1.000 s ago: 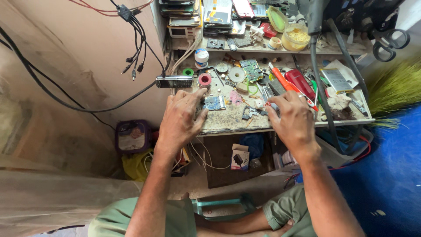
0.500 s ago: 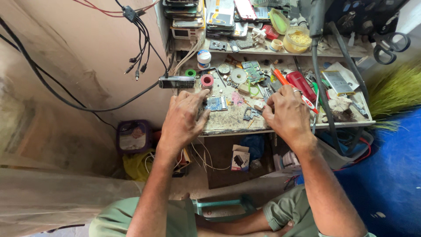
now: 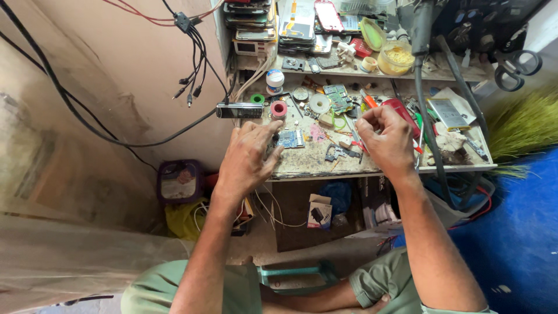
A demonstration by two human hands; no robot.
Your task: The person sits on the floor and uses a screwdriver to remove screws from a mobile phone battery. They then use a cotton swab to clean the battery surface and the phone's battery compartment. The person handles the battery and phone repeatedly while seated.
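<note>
A cluttered workbench (image 3: 325,170) stands against a stained beige wall (image 3: 116,87), with a shelf (image 3: 349,71) behind it.

Cluttered repair table (image 3: 314,168) with a shelf (image 3: 349,72) behind it

On the worn top lie a small blue circuit board (image 3: 289,138), a green circuit board (image 3: 337,97), a red tape roll (image 3: 279,109), a green tape roll (image 3: 257,99) and a white disc (image 3: 319,103) (the shelf carries stacked phones (image 3: 302,26) and a yellow tub (image 3: 396,58)).

small white-black box (image 3: 318,211) under bench | stacked phone screens (image 3: 296,20) top shelf
</note>
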